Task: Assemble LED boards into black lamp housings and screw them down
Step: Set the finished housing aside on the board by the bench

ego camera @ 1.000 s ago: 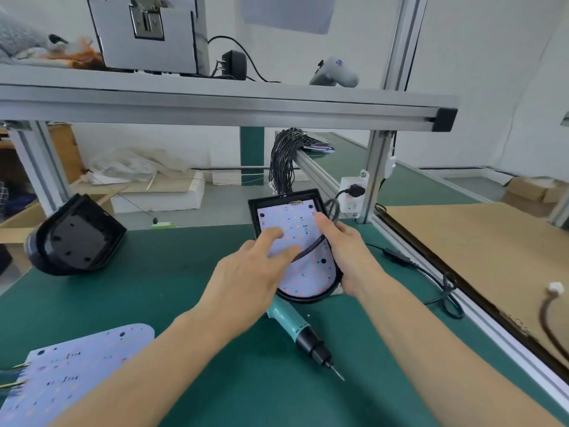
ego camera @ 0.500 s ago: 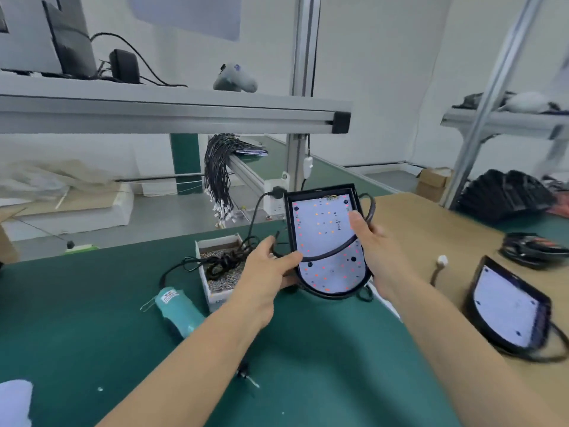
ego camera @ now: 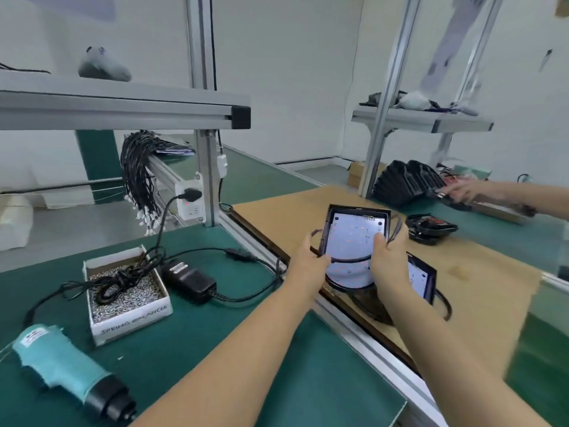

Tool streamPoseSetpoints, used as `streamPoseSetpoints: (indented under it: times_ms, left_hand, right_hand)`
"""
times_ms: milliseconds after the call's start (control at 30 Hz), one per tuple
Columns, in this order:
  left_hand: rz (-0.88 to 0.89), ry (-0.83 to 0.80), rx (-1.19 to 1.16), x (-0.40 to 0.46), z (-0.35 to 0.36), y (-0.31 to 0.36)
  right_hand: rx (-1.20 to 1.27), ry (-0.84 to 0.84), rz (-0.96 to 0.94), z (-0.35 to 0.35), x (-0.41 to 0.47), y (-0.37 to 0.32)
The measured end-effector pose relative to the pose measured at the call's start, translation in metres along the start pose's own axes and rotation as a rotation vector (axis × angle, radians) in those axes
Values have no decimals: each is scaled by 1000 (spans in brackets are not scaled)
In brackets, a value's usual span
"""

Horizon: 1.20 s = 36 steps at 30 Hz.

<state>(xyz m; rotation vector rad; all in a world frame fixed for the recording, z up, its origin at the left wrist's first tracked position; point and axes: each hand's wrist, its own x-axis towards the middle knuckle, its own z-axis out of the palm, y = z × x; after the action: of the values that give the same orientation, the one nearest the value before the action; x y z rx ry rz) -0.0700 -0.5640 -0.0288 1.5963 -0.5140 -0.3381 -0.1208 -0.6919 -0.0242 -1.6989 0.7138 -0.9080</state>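
Observation:
A black lamp housing point(ego camera: 357, 211) with a white LED board point(ego camera: 351, 238) in it is held in the air above the brown cardboard sheet point(ego camera: 474, 272). My left hand point(ego camera: 308, 260) grips its left edge, and my right hand point(ego camera: 389, 257) grips its right side with the thumb on the board. A black cable point(ego camera: 351, 259) crosses the board. Under my right wrist lies a second housing with a board point(ego camera: 420, 280) on the cardboard. The teal electric screwdriver point(ego camera: 61, 368) lies at the bottom left.
A white box of screws point(ego camera: 126, 297) with a cable coiled on it and a black power adapter point(ego camera: 187, 280) sit on the green mat. Black wire bundles point(ego camera: 138, 177) hang from the frame. Another person's hand point(ego camera: 468, 191) reaches toward stacked black housings point(ego camera: 403, 180) at the right.
Both hands have carried the housing to the right, from over the green mat to above the cardboard and the second housing. The view has turned right with it.

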Motion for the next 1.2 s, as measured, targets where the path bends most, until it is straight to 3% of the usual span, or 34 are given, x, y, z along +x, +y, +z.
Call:
streamPoseSetpoints:
  times_ms: [67,167,267,367,433,533,667,867,1200]
  left_hand:
    - [43,-100,113,3,20,-8]
    - [93,-239,479,5,37,-23]
    - [134,-284,859,9,39,-39]
    - [163,-330,1063,11,37,-51]
    - [177,-334,1144,14,34,-58]
    - [224,-353,1236,14,29,-64]
    - [236,-398,1306,14,23,-64]
    - [232,-405,1228,9,15,-49]
    - [64,-217,1258,-23,-67,-40]
  right_hand:
    - [-24,50,49,0,9,11]
    - [-45,79,90,7,20,23]
    - [-120,66,84,20,30,29]
    - [-251,56,100,34,34,35]
    - [-495,51,55,37,37,41]
    - [-1091,59,-81,32,42,52]
    - [-1410,-132,-158,28,41,60]
    - [-1473,-241,-118,26,36,52]
    - [-1213,-328,-311,80,-9,3]
